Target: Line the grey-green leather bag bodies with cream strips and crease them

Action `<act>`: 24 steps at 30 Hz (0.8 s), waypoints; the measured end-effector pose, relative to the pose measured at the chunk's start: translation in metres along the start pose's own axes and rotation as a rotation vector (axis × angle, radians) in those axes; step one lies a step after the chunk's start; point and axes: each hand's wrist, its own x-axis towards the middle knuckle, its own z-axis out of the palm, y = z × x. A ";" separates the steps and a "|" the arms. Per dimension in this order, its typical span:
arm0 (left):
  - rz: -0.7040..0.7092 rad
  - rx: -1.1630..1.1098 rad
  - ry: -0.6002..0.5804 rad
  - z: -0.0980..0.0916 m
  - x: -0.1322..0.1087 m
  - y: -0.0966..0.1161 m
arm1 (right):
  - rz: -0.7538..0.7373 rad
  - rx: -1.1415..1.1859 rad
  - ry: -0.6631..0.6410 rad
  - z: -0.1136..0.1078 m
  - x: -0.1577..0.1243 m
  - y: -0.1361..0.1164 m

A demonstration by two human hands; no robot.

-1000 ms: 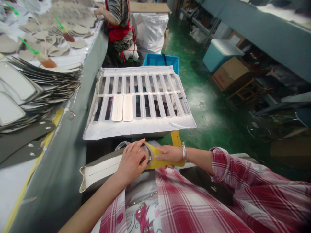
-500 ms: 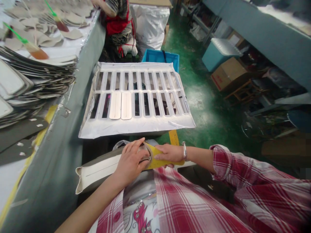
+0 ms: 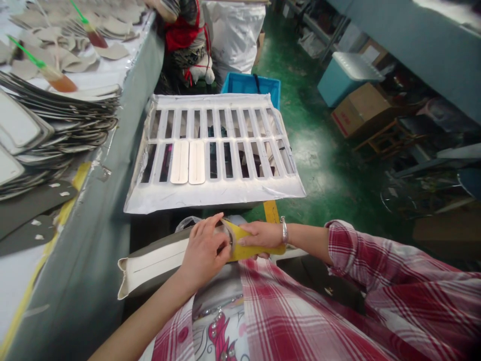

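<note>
My right hand (image 3: 261, 237) is closed round a yellow flat piece (image 3: 240, 252) whose kind I cannot make out. Across my lap lies a long dark grey-green piece with a white strip (image 3: 160, 261) on top, a dark line running along the strip. Its far left end is curled up. My left hand (image 3: 206, 245) lies over the right end of this piece, thumb and fingers bent in on it, close against the yellow piece. The fingers partly hide where the two pieces meet. In front stands a white slotted rack (image 3: 210, 189) bearing two white oblong pieces (image 3: 188, 161) side by side.
On the left table are stacked dark-edged panels (image 3: 93, 113) and two glue bottles (image 3: 62, 82) with green nozzles. A blue crate (image 3: 270, 86) stands behind the rack. A co-worker in a red apron (image 3: 184, 35) is beyond. Cardboard boxes (image 3: 363, 108) sit at right.
The view has shifted slightly. The fingers of my left hand curl in a little more at the joint between the pieces; my right hand keeps its hold on the yellow piece.
</note>
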 end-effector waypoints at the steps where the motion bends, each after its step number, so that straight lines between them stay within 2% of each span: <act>1: -0.008 0.003 0.010 0.001 0.000 0.001 | 0.000 -0.005 -0.002 0.000 0.000 -0.001; 5: -0.033 -0.028 0.024 0.003 0.001 0.002 | -0.002 -0.038 -0.006 -0.001 0.000 -0.002; 8: -0.043 -0.075 0.036 0.002 0.001 -0.002 | 0.055 -0.062 0.012 -0.002 0.000 -0.003; 15: -0.013 -0.142 0.043 0.004 0.001 -0.011 | 0.084 -0.053 0.030 0.000 0.011 -0.010; 20: -0.011 -0.183 0.143 0.007 -0.003 -0.011 | 0.029 0.037 0.257 0.025 0.009 -0.008; 23: 0.007 -0.144 0.111 0.003 -0.011 -0.016 | -0.012 0.119 0.403 0.039 -0.014 -0.008; 24: 0.020 -0.099 0.079 0.001 -0.014 -0.019 | -0.062 0.166 0.488 0.043 -0.024 -0.008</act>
